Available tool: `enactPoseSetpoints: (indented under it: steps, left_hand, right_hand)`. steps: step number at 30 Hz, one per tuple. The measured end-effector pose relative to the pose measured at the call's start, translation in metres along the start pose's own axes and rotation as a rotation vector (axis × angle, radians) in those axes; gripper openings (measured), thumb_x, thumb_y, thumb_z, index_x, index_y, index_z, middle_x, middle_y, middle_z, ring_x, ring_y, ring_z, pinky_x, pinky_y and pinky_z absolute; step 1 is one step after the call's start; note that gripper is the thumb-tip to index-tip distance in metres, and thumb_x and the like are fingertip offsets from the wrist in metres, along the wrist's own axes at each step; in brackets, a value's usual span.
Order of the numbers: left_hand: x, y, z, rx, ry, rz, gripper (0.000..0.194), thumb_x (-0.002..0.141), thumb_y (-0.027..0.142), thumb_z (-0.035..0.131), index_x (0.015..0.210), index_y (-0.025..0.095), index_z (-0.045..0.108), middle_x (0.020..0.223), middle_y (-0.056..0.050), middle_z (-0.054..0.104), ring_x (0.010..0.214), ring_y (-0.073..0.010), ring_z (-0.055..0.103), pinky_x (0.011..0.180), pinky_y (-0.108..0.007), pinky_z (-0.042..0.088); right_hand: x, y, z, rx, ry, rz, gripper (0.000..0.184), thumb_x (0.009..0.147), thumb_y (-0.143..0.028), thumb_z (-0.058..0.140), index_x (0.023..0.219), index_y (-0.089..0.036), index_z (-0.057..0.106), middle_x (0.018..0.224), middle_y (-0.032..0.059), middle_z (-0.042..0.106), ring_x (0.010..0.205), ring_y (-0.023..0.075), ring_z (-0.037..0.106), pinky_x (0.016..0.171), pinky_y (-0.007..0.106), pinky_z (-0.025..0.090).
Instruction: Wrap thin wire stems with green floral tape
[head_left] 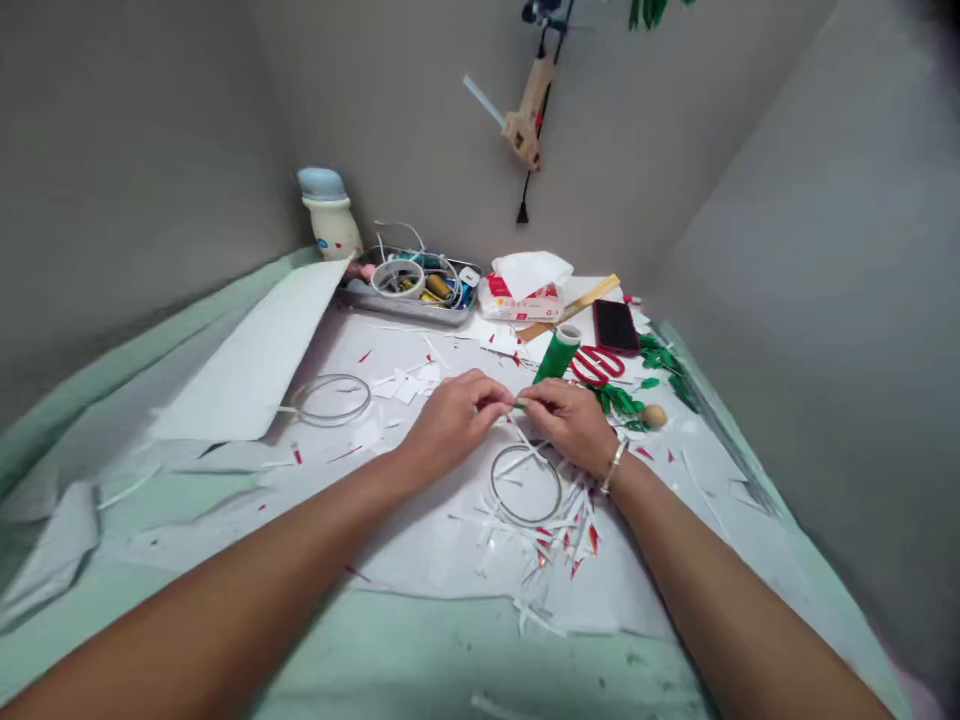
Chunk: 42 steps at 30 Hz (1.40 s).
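Observation:
My left hand (459,418) and my right hand (574,425) meet near the middle of the table, fingertips almost touching. Both pinch a thin green strand (518,405), too small to make out fully; a white strip hangs just below it. Right behind the right hand's fingers stands a tilted spool of green thread (555,358). Below the hands lies a metal hoop (493,484) on the white sheet, with white strips and red scraps around its right side. Red-handled scissors (598,366) rest behind my right hand, their blades hidden.
Green leaves (619,402) and a wooden ball (654,416) lie at right, near a phone (616,327). At the back are a tissue pack (525,300) and a metal tray (409,308) of spools and tape. Left are another hoop (330,422), white card (259,350) and a bottle (330,220).

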<state>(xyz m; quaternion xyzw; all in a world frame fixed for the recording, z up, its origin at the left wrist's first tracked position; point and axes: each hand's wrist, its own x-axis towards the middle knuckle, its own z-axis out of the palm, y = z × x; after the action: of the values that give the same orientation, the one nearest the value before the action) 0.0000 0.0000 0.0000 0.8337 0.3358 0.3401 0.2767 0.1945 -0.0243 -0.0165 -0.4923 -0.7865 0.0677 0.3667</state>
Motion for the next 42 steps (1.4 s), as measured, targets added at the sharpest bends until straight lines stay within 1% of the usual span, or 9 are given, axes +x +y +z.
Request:
enactPoseSetpoints:
  steps: [3, 6, 10, 13, 18, 21, 28, 35, 42]
  left_hand:
    - [0.004, -0.008, -0.001, 0.049, 0.059, -0.052, 0.014, 0.084, 0.023, 0.052, 0.088, 0.018, 0.065, 0.089, -0.002, 0.063, 0.082, -0.0143, 0.057, 0.076, -0.027, 0.045]
    - [0.005, -0.010, 0.000, 0.177, 0.024, -0.073, 0.013, 0.082, 0.020, 0.053, 0.084, 0.018, 0.065, 0.085, -0.003, 0.063, 0.078, -0.0156, 0.057, 0.074, -0.029, 0.044]
    - [0.002, -0.002, 0.003, 0.233, -0.064, 0.009, 0.013, 0.081, 0.016, 0.053, 0.079, 0.019, 0.065, 0.080, -0.001, 0.063, 0.077, -0.0155, 0.057, 0.079, -0.032, 0.042]
    - [0.001, 0.003, 0.001, 0.085, -0.056, 0.004, 0.012, 0.082, 0.018, 0.054, 0.082, 0.019, 0.065, 0.084, 0.000, 0.064, 0.079, -0.0140, 0.057, 0.076, -0.028, 0.043]
    - [0.004, -0.005, -0.002, 0.049, 0.093, -0.072, 0.013, 0.084, 0.024, 0.052, 0.086, 0.018, 0.064, 0.087, -0.002, 0.063, 0.080, -0.0142, 0.058, 0.073, -0.027, 0.044]
    - [0.004, -0.007, 0.001, 0.200, 0.050, -0.043, 0.013, 0.083, 0.019, 0.052, 0.083, 0.018, 0.065, 0.084, -0.002, 0.064, 0.078, -0.0156, 0.057, 0.077, -0.031, 0.043]
    - [0.002, 0.001, 0.003, 0.110, -0.060, 0.003, 0.012, 0.082, 0.017, 0.053, 0.083, 0.019, 0.065, 0.084, -0.001, 0.064, 0.079, -0.0147, 0.058, 0.077, -0.029, 0.043]
    - [0.005, -0.009, 0.000, 0.177, 0.059, -0.052, 0.012, 0.082, 0.021, 0.053, 0.083, 0.018, 0.064, 0.084, -0.002, 0.063, 0.077, -0.0151, 0.057, 0.073, -0.029, 0.043]
    - [0.003, -0.001, 0.002, 0.111, -0.052, -0.011, 0.012, 0.082, 0.020, 0.053, 0.082, 0.020, 0.064, 0.084, -0.001, 0.064, 0.080, -0.0150, 0.058, 0.075, -0.029, 0.043]
  right_hand:
    - [-0.001, -0.016, 0.003, -0.002, -0.102, -0.148, 0.010, 0.084, -0.018, 0.058, 0.083, -0.018, 0.068, 0.072, 0.0020, 0.065, 0.070, 0.0138, 0.055, 0.069, 0.026, 0.042]
    - [-0.001, -0.024, 0.002, -0.020, -0.038, -0.205, 0.013, 0.086, -0.021, 0.055, 0.087, -0.018, 0.068, 0.073, 0.0029, 0.064, 0.071, 0.0149, 0.053, 0.072, 0.028, 0.042]
    - [0.001, -0.018, -0.002, -0.013, 0.093, -0.075, 0.014, 0.087, -0.021, 0.054, 0.084, -0.018, 0.067, 0.074, 0.0036, 0.064, 0.070, 0.0151, 0.054, 0.070, 0.028, 0.042]
    - [0.001, -0.009, -0.001, 0.016, 0.084, 0.020, 0.014, 0.087, -0.020, 0.054, 0.083, -0.019, 0.068, 0.077, 0.0035, 0.066, 0.072, 0.0149, 0.056, 0.069, 0.027, 0.043]
    - [-0.001, -0.016, 0.003, -0.011, -0.077, -0.127, 0.013, 0.086, -0.022, 0.056, 0.084, -0.019, 0.068, 0.072, 0.0023, 0.063, 0.070, 0.0144, 0.054, 0.070, 0.027, 0.043]
    - [-0.001, -0.024, 0.002, -0.019, -0.035, -0.180, 0.014, 0.087, -0.023, 0.054, 0.087, -0.019, 0.068, 0.073, 0.0029, 0.063, 0.072, 0.0147, 0.053, 0.072, 0.027, 0.042]
    - [0.001, -0.007, -0.001, 0.046, 0.073, 0.053, 0.015, 0.086, -0.021, 0.054, 0.082, -0.018, 0.069, 0.076, 0.0036, 0.066, 0.071, 0.0147, 0.057, 0.068, 0.027, 0.043]
    - [0.000, -0.022, 0.001, 0.001, -0.067, -0.163, 0.013, 0.086, -0.021, 0.055, 0.084, -0.019, 0.068, 0.072, 0.0024, 0.065, 0.070, 0.0145, 0.054, 0.071, 0.028, 0.043]
    - [0.003, -0.005, -0.001, 0.019, 0.067, 0.034, 0.015, 0.086, -0.022, 0.055, 0.082, -0.019, 0.069, 0.076, 0.0036, 0.066, 0.073, 0.0154, 0.056, 0.070, 0.027, 0.043]
